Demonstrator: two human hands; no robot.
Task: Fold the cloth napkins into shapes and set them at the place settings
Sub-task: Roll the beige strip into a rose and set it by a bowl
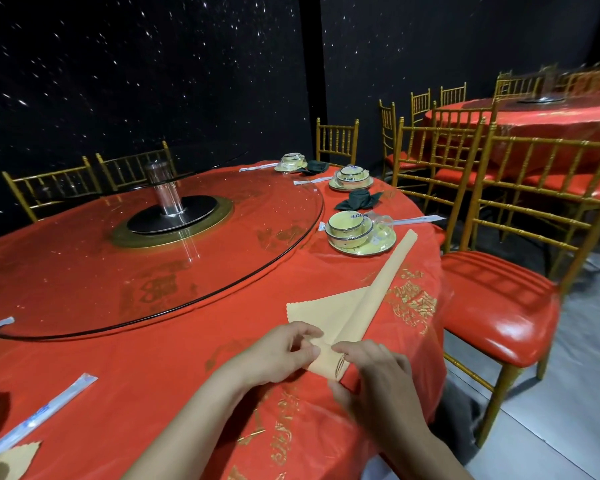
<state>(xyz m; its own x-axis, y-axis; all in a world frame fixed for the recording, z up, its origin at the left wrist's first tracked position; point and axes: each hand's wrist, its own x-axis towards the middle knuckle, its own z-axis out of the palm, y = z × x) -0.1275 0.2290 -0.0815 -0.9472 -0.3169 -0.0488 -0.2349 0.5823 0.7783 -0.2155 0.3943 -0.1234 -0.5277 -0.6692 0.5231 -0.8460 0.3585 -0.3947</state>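
A tan cloth napkin lies on the red tablecloth, partly rolled into a long tube that runs up to the right towards a wrapped bowl-and-plate setting. A flat triangular flap with a zigzag edge still spreads to the left of the roll. My left hand pinches the near end of the roll from the left. My right hand grips the same end from the right, fingers curled over it. Two folded dark green napkins sit by the farther settings.
A glass turntable covers the table's middle. Wrapped chopsticks and another tan napkin lie at the near left. A gold chair with a red seat stands close on the right; more chairs and a second red table behind.
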